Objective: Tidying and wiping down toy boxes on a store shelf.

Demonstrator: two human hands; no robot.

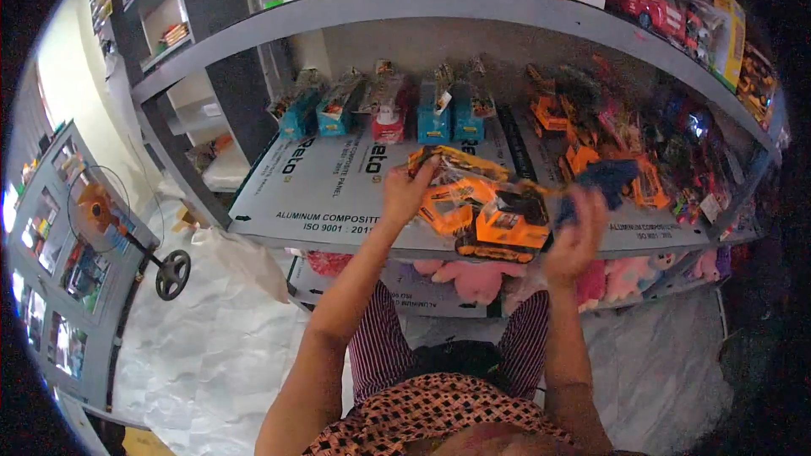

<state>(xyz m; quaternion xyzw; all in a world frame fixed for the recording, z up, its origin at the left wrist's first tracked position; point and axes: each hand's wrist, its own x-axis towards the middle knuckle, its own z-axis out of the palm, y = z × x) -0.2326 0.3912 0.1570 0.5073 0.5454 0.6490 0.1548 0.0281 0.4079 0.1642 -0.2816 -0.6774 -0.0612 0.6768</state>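
Observation:
An orange and black toy excavator [507,221], seemingly in clear plastic wrap, stands tilted at the front of the middle shelf. My left hand [412,187] grips the upper part of its wrapping or arm, at the toy's left side. At its right, my right hand [578,228] is blurred, with a dark blue cloth [599,183] at its fingers. More orange toy construction vehicles [580,155] stand behind the cloth.
Boxed toys in teal [434,117] and red packaging [388,123] line the back of the shelf [317,183]. Above is a shelf edge [405,3] with boxes on it. Pink plush toys [475,282] lie below. A fan [98,209] stands at left.

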